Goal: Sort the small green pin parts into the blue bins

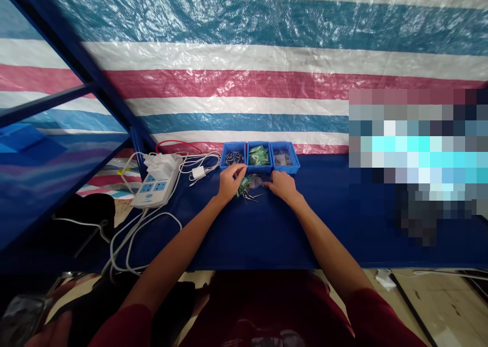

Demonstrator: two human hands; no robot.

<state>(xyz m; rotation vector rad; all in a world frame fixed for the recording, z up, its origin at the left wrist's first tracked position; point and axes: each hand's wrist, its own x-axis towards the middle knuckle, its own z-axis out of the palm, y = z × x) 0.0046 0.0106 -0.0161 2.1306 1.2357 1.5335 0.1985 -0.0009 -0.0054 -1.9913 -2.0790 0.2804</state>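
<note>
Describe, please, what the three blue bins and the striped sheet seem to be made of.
Blue bins: probably moulded plastic, smooth; their walls look evenly coloured. Striped sheet: likely woven plastic, glossy; it shows bright glare, wrinkles and fine mesh texture.

Three bins stand side by side at the worktop's (247,240) far edge: pins (234,158) in the left bin (234,147), packets (259,155) in the middle bin (260,169), bags (283,159) in the right bin (286,169). Just before them lies a loose pile (244,186), between the left hand (227,183) and right hand (284,185). Toward the left edge lies a power strip (152,190); a charger (199,172) sits between it and the left bin. Behind the worktop hangs a plastic sheet (247,85).
</note>
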